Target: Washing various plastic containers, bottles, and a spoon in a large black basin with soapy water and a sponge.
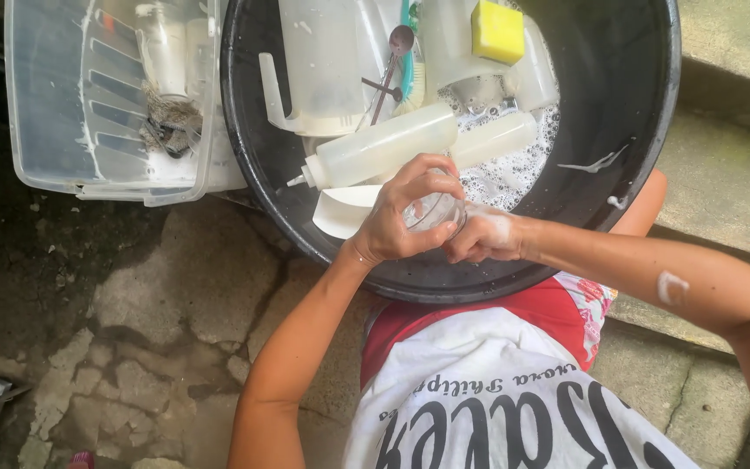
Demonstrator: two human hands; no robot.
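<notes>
My left hand [401, 213] grips a small clear glass [434, 211] from the outside, over the near rim of a large black basin [627, 113]. My right hand [483, 237], soapy, is closed against the mouth of the glass; its fingertips are hidden. Just beyond the glass, two translucent squeeze bottles [384, 146] lie on their sides in the basin's suds. A white curved lid or dish [345, 210] lies to the left of my left hand.
The basin also holds a plastic pitcher [319, 65], a spoon [392, 61], a yellow sponge [496, 30] and other clear containers. A clear plastic bin [62, 130] with a bottle and scrubber stands at the left. Cracked concrete floor lies below; a step is at the right.
</notes>
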